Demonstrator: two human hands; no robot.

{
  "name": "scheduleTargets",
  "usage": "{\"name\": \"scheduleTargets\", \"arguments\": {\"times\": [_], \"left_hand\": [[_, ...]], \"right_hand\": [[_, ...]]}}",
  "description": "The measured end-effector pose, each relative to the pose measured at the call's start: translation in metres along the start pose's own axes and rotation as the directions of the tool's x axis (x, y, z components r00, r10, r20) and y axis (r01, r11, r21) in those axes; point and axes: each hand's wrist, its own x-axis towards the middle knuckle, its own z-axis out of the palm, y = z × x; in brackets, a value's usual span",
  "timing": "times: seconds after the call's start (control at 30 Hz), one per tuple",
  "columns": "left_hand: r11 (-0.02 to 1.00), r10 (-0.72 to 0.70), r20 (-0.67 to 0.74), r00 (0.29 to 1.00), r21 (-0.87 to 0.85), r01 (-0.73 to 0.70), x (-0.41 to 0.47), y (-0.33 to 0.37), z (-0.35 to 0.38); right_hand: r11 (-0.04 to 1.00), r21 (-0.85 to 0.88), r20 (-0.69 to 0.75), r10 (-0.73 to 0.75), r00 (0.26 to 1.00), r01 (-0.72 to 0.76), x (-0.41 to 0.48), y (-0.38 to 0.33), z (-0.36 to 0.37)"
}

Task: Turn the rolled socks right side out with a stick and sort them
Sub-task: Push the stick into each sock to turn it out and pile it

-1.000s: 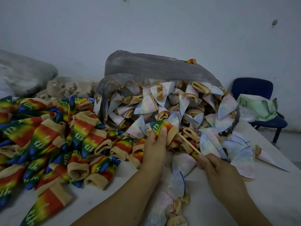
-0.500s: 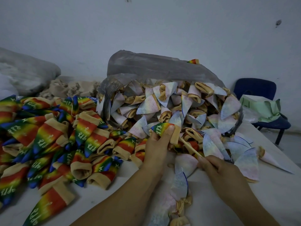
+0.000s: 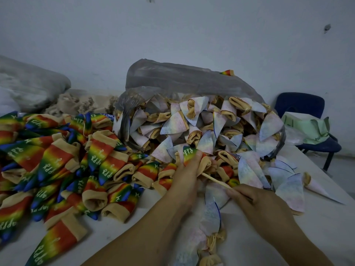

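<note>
A person's left hand (image 3: 185,175) is gripping a rainbow-printed sock (image 3: 190,153), fingers closed around its tan cuff, at the foot of a heap of pale inside-out socks (image 3: 209,129) spilling from a crinkled grey plastic bag (image 3: 178,77). The right hand (image 3: 259,204) is pinching a thin wooden stick (image 3: 216,180), its far end running into the sock's cuff. Glossy rainbow socks (image 3: 57,162) are lying piled across the white tabletop (image 3: 317,223) to the left.
</note>
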Motion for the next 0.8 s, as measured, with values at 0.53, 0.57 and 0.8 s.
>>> {"name": "scheduleTargets", "arguments": {"times": [0.53, 0.57, 0.8], "left_hand": [[0.956, 0.019, -0.006, 1.000, 0.292, -0.016, -0.022, -0.002, 0.025], [0.963, 0.016, -0.002, 1.000, 0.268, -0.015, -0.019, -0.004, 0.024], [0.995, 0.035, 0.171, 0.985, -0.101, -0.018, -0.009, 0.006, 0.019]], "right_hand": [[0.968, 0.240, -0.022, 0.075, 0.997, -0.067, -0.001, -0.020, 0.016], [0.973, 0.218, -0.019, 0.078, 0.997, -0.072, -0.001, -0.018, 0.015], [0.998, 0.066, -0.115, 0.031, 0.993, -0.024, -0.002, -0.012, 0.013]]}}
